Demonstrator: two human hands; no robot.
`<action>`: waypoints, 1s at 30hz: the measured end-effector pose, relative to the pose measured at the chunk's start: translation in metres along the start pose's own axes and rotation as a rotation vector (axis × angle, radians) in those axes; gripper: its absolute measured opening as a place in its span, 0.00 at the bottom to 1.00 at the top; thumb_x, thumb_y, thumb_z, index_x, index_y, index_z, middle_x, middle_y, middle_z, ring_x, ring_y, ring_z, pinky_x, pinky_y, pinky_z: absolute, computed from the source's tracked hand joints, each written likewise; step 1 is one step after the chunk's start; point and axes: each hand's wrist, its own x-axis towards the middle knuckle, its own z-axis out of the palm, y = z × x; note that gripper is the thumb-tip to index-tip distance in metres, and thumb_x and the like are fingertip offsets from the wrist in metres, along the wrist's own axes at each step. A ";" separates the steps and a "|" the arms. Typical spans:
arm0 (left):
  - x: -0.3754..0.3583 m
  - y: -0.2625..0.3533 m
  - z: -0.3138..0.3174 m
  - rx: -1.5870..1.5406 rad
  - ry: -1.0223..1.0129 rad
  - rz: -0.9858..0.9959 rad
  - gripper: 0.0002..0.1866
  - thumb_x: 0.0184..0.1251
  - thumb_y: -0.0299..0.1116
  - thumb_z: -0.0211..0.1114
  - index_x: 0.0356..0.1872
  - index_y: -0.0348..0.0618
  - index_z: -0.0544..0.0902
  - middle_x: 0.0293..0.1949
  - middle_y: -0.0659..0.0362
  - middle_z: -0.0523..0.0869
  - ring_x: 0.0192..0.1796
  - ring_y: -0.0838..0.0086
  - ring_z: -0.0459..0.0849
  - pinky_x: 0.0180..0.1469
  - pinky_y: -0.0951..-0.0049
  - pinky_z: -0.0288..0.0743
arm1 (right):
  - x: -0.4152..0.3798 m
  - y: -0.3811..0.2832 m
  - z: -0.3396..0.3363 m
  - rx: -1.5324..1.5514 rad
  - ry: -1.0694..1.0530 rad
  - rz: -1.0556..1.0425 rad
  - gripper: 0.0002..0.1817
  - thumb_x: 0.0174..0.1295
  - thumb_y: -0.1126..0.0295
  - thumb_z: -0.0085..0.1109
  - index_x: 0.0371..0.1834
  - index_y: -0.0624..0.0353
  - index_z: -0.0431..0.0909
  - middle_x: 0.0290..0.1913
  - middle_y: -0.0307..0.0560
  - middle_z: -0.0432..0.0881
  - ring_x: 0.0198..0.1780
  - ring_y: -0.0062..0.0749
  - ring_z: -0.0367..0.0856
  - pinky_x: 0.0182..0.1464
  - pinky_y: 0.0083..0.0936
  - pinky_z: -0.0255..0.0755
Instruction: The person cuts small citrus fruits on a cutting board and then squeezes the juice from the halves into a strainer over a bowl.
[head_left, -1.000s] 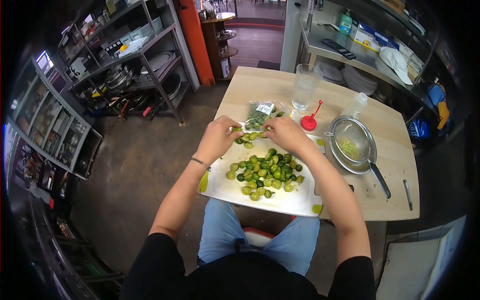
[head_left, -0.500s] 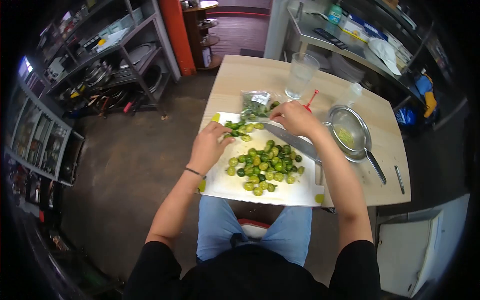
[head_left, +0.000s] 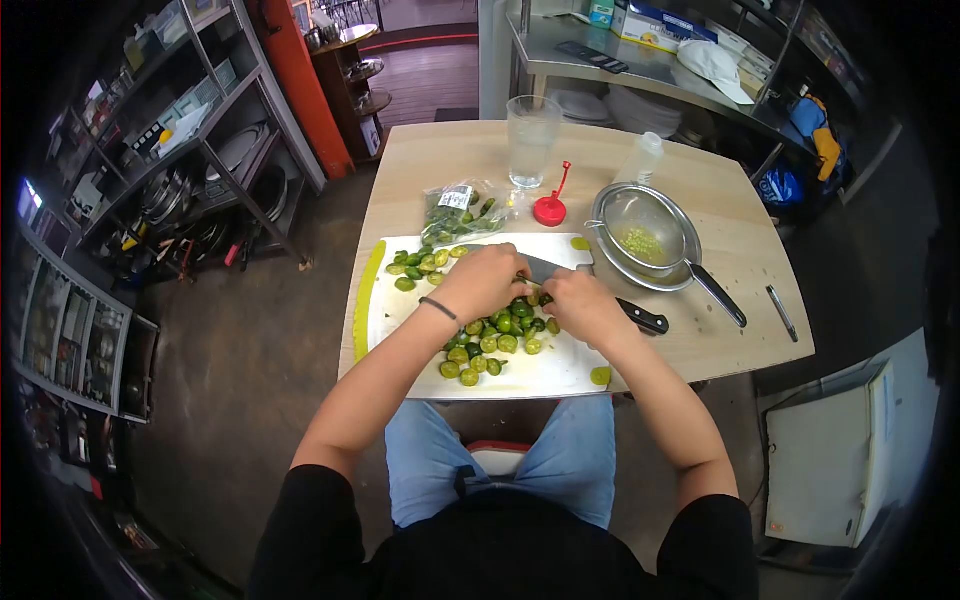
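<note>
On a white cutting board (head_left: pixel 400 345) lies a pile of small green citrus halves (head_left: pixel 508 344), with several more pieces (head_left: pixel 413 267) at its upper left. My left hand (head_left: pixel 487 283) is over the top of the pile, fingers closed together on something too small to name. Close beside it, my right hand (head_left: pixel 583 304) also has its fingers pinched at the pile's upper right; what they hold is hidden. A knife (head_left: pixel 643 317) lies behind both hands, its black handle pointing to the lower right, its blade partly covered.
Behind the board are a plastic bag of green fruit (head_left: pixel 462 212), a glass (head_left: pixel 532 142), a red cap with a spout (head_left: pixel 550 208) and a clear bottle (head_left: pixel 641 158). A strainer (head_left: pixel 646 232) over a bowl and a metal tool (head_left: pixel 783 313) are at the right.
My left hand has moved right from the small group of pieces to the pile. My right hand has come down from near the bag to meet it. The view has shifted.
</note>
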 end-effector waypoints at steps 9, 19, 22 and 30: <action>0.016 0.020 0.009 0.063 -0.098 -0.002 0.15 0.54 0.43 0.73 0.35 0.41 0.88 0.39 0.50 0.84 0.48 0.56 0.82 0.52 0.61 0.76 | -0.019 0.034 -0.031 0.270 0.142 -0.066 0.12 0.51 0.71 0.66 0.39 0.63 0.83 0.36 0.56 0.85 0.39 0.47 0.84 0.45 0.37 0.78; 0.021 0.040 0.009 0.083 -0.133 0.056 0.14 0.53 0.40 0.72 0.37 0.41 0.88 0.38 0.52 0.84 0.48 0.58 0.81 0.54 0.62 0.75 | -0.022 0.129 -0.121 0.058 0.428 0.154 0.10 0.57 0.77 0.60 0.41 0.65 0.85 0.37 0.64 0.84 0.39 0.55 0.83 0.46 0.39 0.77; 0.017 0.041 0.009 0.059 -0.088 0.082 0.13 0.55 0.39 0.71 0.37 0.41 0.88 0.38 0.51 0.84 0.47 0.57 0.81 0.54 0.62 0.75 | -0.010 0.146 -0.112 -0.058 0.349 0.103 0.10 0.55 0.80 0.59 0.39 0.65 0.85 0.35 0.63 0.84 0.39 0.53 0.84 0.46 0.39 0.78; 0.003 0.034 0.006 -0.010 -0.016 0.084 0.13 0.56 0.37 0.71 0.39 0.41 0.87 0.40 0.52 0.85 0.46 0.57 0.81 0.53 0.61 0.75 | 0.003 0.155 -0.096 -0.119 0.318 0.078 0.10 0.50 0.84 0.58 0.34 0.65 0.85 0.33 0.58 0.85 0.38 0.49 0.85 0.47 0.38 0.79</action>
